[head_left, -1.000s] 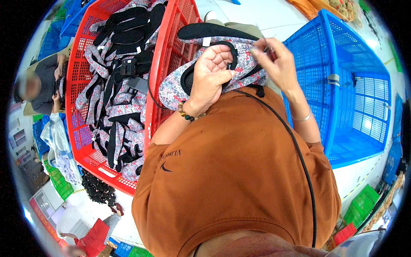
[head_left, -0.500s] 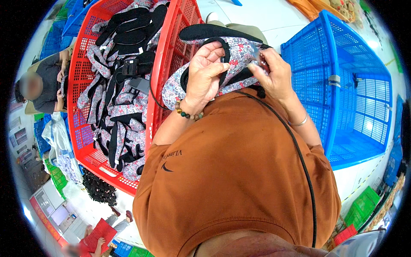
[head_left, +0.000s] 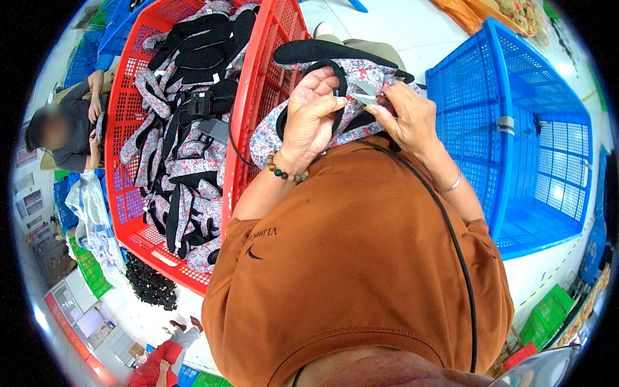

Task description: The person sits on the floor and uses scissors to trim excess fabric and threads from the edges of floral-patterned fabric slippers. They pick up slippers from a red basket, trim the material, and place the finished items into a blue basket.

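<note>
Left hand (head_left: 309, 122): palm up, fingers curled, thumb pinching slipper (head_left: 353, 115) rim. Slipper between both hands' fingers. Right hand (head_left: 409, 116): fingers closed round snips (head_left: 365, 99), blades parted, pointing left. Red crate (head_left: 242, 122), left of fingers: heaped floral slippers (head_left: 193, 151). Blue crate (head_left: 504, 90), right.

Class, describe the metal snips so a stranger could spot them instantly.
Find the big brown shirt. Above it, the wearer's right hand holds the snips, pointing left. Silvery and parted in a V, they stand out from the floral fabric behind.

The pale floor (head_left: 412, 26) (tiled) carries a red crate (head_left: 245, 97), blue crate (head_left: 467, 129) and black heap (head_left: 147, 278).
</note>
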`<state>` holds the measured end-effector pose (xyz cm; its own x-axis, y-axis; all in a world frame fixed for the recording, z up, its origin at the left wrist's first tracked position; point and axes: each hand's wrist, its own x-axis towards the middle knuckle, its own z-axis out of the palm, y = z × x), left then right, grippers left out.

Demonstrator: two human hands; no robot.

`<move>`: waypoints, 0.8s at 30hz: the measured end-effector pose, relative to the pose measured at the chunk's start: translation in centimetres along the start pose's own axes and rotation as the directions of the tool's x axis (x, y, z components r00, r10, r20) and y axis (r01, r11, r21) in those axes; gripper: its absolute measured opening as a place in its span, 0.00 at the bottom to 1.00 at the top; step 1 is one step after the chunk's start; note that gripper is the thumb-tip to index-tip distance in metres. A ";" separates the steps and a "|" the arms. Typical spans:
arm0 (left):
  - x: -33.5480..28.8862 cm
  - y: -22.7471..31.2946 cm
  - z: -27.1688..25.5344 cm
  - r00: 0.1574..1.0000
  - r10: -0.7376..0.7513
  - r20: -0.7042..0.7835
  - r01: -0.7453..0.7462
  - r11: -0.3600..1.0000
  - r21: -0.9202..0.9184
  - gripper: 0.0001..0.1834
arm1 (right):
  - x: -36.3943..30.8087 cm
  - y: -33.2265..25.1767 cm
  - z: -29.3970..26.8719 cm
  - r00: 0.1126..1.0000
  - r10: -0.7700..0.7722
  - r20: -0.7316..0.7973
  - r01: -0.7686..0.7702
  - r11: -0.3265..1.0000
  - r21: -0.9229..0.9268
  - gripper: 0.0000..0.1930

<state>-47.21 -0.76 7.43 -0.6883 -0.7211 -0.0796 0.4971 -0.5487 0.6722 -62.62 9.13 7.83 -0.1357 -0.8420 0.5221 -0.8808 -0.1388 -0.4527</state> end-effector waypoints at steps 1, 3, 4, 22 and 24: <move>0.0 0.0 0.1 1.000 -0.003 0.007 0.003 1.000 0.003 0.25 | 0.1 0.0 0.0 1.000 -0.007 -0.007 0.007 1.000 0.021 0.14; 0.0 -0.1 0.2 1.000 -0.012 0.022 0.012 1.000 0.008 0.25 | 0.4 -0.2 0.0 1.000 -0.017 -0.020 0.018 0.998 0.063 0.13; 0.0 -0.2 0.2 1.000 -0.010 0.022 0.010 1.000 0.004 0.25 | 0.4 -0.3 0.1 1.000 -0.019 -0.013 0.020 0.999 0.047 0.12; -1.2 -1.5 0.4 0.997 -0.053 0.058 0.039 0.973 0.229 0.27 | 1.9 -0.3 0.0 0.889 0.388 0.241 -0.443 0.862 0.248 0.29; -1.4 -1.3 0.1 0.987 -0.144 0.075 0.111 0.935 0.337 0.24 | 1.3 0.1 0.7 0.883 0.383 0.272 -0.449 0.858 0.249 0.27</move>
<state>-46.91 0.99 6.76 -0.7905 -0.6007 -0.1198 0.2108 -0.4504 0.8676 -62.59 7.64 7.97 -0.3332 -0.9384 0.0910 -0.5824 0.1289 -0.8026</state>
